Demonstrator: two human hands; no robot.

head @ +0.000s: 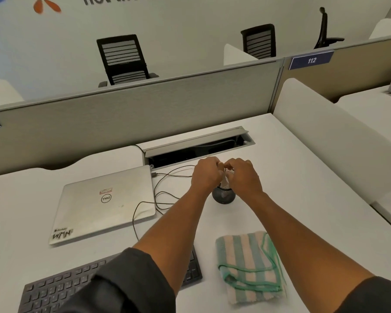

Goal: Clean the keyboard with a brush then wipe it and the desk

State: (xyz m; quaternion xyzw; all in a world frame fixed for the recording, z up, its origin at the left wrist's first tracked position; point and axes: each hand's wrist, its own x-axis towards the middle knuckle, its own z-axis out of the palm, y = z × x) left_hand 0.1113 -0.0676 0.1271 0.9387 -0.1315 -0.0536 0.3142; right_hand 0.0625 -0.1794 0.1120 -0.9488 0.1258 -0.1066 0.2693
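Both hands, left (207,176) and right (244,177), curl their grip around something pale standing in the mesh cup (224,195); what exactly they pinch I cannot tell, possibly the brush. Near the person's body lies the keyboard (61,288), long axis running left to right, under the left arm. Beside it sits the cloth (248,265) on the counter (303,199).

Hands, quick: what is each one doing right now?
Left hand: fingers curled, pinching something pale above the black mesh cup.
Right hand: fingers curled on the same pale thing; what it is cannot be told.
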